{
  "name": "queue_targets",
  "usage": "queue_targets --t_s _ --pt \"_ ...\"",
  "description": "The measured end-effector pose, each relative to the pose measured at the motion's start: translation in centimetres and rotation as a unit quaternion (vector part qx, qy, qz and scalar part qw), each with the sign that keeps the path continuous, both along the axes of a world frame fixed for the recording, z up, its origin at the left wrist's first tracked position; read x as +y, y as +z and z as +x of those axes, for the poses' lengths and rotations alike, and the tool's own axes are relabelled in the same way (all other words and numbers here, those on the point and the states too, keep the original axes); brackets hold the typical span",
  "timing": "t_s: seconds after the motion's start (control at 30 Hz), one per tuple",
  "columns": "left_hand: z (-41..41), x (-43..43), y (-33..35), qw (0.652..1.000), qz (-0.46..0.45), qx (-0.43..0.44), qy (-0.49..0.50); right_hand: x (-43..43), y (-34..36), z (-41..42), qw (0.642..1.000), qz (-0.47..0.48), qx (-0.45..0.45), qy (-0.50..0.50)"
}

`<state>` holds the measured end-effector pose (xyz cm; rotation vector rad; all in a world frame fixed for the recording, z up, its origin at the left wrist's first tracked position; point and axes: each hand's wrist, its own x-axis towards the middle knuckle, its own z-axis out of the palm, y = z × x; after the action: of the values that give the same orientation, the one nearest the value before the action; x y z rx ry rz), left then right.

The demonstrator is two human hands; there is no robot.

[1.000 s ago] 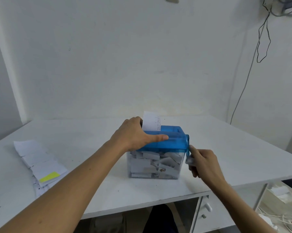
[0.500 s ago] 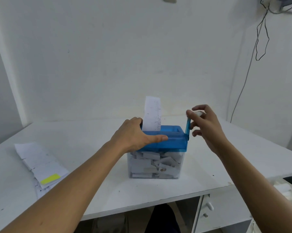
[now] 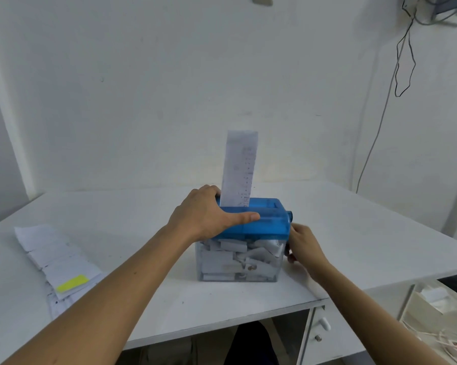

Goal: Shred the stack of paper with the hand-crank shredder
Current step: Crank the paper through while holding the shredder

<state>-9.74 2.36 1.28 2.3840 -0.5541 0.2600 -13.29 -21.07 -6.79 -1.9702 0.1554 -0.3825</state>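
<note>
Shredding in progress: a printed strip stands mostly unfed in the hand-crank shredder, its clear bin nearly full of shreds, while the paper stack lies unshredded at 9 o'clock. The left hand clamps the blue lid. At 3 o'clock the right hand curls its fingers, apparently round the hidden crank handle.

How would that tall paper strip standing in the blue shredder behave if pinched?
Probably floppy: the paper strip is thin and stands only because the shredder slot holds its base. Likely very light. A sideways push would probably just bend it.
</note>
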Motion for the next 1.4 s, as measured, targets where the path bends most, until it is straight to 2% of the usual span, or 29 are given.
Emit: queue_targets --t_s 0.2,0.37,0.47,0.53,0.67,0.87,0.97,1.2,1.4 --pt "0.1 0.0 -0.2 1.0 0.003 0.004 0.009 0.3 -0.5 -4.1 1.0 -0.008 0.009 0.004" --pt "0.2 0.1 0.0 1.0 0.025 -0.005 0.008 -1.1 2.6 -8.3 0.99 0.002 -0.061 0.124" --pt "0.2 0.2 0.1 1.0 0.03 -0.002 0.002 -1.5 5.5 -8.8 0.978 -0.056 -0.11 0.171" --pt "0.2 0.1 0.1 1.0 0.027 0.007 -0.006 -1.3 6.8 -7.9 0.977 -0.069 -0.139 0.149" --pt "0.1 0.1 0.1 0.999 -0.001 0.021 -0.029 -0.5 8.9 -4.8 0.978 -0.025 -0.201 0.055" --pt "0.1 0.2 -0.1 0.999 -0.011 0.009 -0.038 -0.6 9.0 0.0 0.977 0.003 -0.212 -0.013" --pt "0.1 0.1 -0.1 0.999 -0.016 0.007 -0.038 -0.7 8.6 1.7 0.982 -0.003 -0.186 -0.025" --pt "-0.1 0.2 0.1 0.998 0.057 -0.027 0.002 -0.6 1.9 3.0 0.999 -0.004 -0.006 -0.039" --pt "-0.4 0.0 0.4 0.993 0.109 -0.035 0.023 0.4 -0.4 -0.7 0.998 -0.024 0.003 -0.063"
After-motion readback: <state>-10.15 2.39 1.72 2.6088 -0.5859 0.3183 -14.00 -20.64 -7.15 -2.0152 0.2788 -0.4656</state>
